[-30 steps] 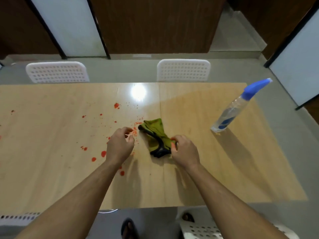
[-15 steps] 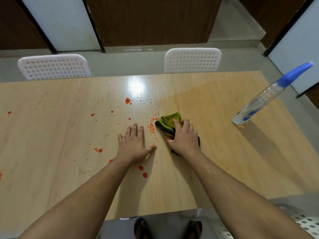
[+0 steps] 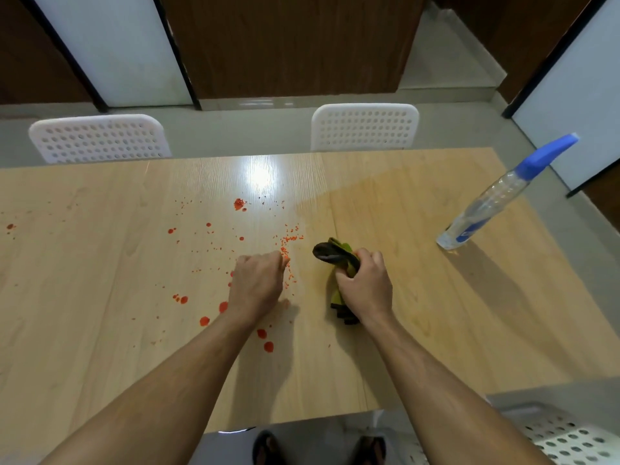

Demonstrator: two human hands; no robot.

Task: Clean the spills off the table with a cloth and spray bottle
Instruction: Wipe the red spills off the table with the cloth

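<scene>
A wooden table (image 3: 453, 337) carries red-orange spills (image 3: 239, 203) and drops across its left and middle, plus a patch of small orange crumbs (image 3: 289, 239). My right hand (image 3: 367, 286) grips a bunched green and black cloth (image 3: 335, 254) at the table's middle; cloth sticks out beyond my fingers and below my palm. My left hand (image 3: 258, 286) rests on the table just left of it, fingers curled, fingertips at the crumbs. A clear spray bottle (image 3: 496, 203) with a blue head stands at the right, away from both hands.
Two white perforated chairs (image 3: 364, 127) (image 3: 99, 139) stand at the table's far edge. Another white chair (image 3: 567, 434) is at the near right corner. My feet (image 3: 268, 448) show below the near edge.
My right hand went from pressing flat on the cloth to bunching it in a grip. My left hand's fingers, flat on the table half a second ago, have curled in.
</scene>
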